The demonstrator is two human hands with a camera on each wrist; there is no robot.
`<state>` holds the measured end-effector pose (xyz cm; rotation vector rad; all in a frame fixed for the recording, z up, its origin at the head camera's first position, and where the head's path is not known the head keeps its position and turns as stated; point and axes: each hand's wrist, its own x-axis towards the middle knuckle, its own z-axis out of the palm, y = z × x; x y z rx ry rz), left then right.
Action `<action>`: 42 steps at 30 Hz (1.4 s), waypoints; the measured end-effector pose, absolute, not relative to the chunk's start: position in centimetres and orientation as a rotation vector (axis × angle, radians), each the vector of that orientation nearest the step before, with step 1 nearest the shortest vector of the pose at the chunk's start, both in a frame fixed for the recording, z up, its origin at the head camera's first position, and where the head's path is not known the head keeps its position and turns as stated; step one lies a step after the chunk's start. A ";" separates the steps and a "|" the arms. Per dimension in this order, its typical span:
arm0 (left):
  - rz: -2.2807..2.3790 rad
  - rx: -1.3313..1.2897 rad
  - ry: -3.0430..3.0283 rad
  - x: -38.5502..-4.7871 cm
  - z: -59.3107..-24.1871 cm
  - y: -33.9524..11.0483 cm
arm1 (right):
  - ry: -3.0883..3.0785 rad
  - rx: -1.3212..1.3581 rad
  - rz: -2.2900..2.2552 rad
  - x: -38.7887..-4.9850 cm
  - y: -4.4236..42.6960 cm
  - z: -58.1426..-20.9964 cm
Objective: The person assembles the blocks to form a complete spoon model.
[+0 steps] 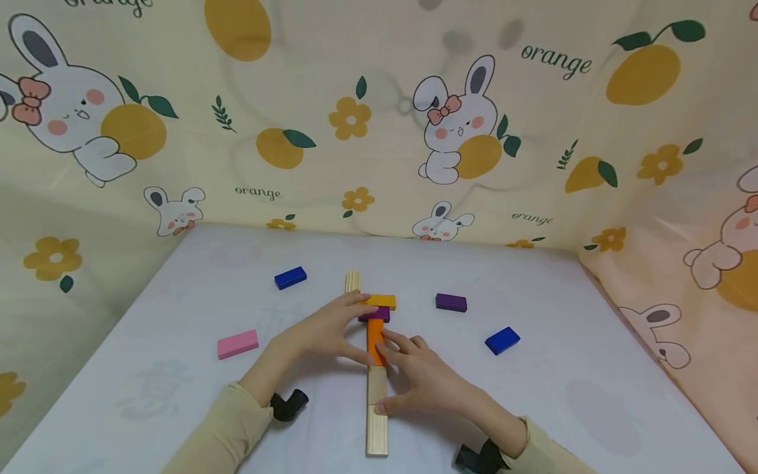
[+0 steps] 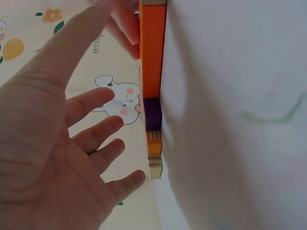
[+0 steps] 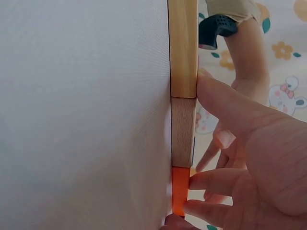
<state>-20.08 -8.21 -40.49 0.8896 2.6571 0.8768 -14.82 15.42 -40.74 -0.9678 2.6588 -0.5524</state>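
Observation:
A line of wooden blocks runs away from me along the table. Nearest are two plain wood blocks (image 1: 377,431), then an orange block (image 1: 376,349), a purple block (image 1: 382,314), a yellow block (image 1: 386,301) and pale wood (image 1: 352,282) at the far end. My left hand (image 1: 328,327) is spread over the left side of the line, thumb by the orange block; in the left wrist view its fingers look apart from the blocks. My right hand (image 1: 429,375) lies along the right side, fingertips touching the orange block and thumb at the plain blocks.
Loose blocks lie around the line: a blue block (image 1: 290,278) and a pink block (image 1: 237,344) to the left, a purple block (image 1: 451,303) and another blue block (image 1: 503,340) to the right. Printed cloth (image 1: 391,158) hangs behind the white table (image 1: 177,421).

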 end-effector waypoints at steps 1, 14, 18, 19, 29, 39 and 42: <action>0.865 0.895 2.660 -20.0 -40.5 -8.1 | 2.661 -0.969 -0.551 -14.8 15.4 -40.8; 0.711 0.840 2.698 -19.6 -41.8 -7.7 | 2.684 -1.019 -0.542 -14.5 15.6 -41.4; 0.711 0.846 2.715 -19.4 -42.4 -7.7 | 2.690 -1.019 -0.530 -14.4 15.6 -42.0; 0.712 0.848 2.718 -19.4 -42.5 -7.7 | 2.692 -1.021 -0.527 -14.4 15.6 -42.1; 0.728 0.869 2.738 -19.1 -43.4 -7.7 | 2.719 -1.014 -0.517 -14.1 15.5 -43.3; 0.726 0.860 2.731 -19.1 -43.2 -7.7 | 2.709 -0.992 -0.554 -14.2 15.5 -43.2; 0.725 0.844 2.732 -19.2 -43.2 -7.7 | 2.700 -0.977 -0.571 -14.2 15.6 -43.1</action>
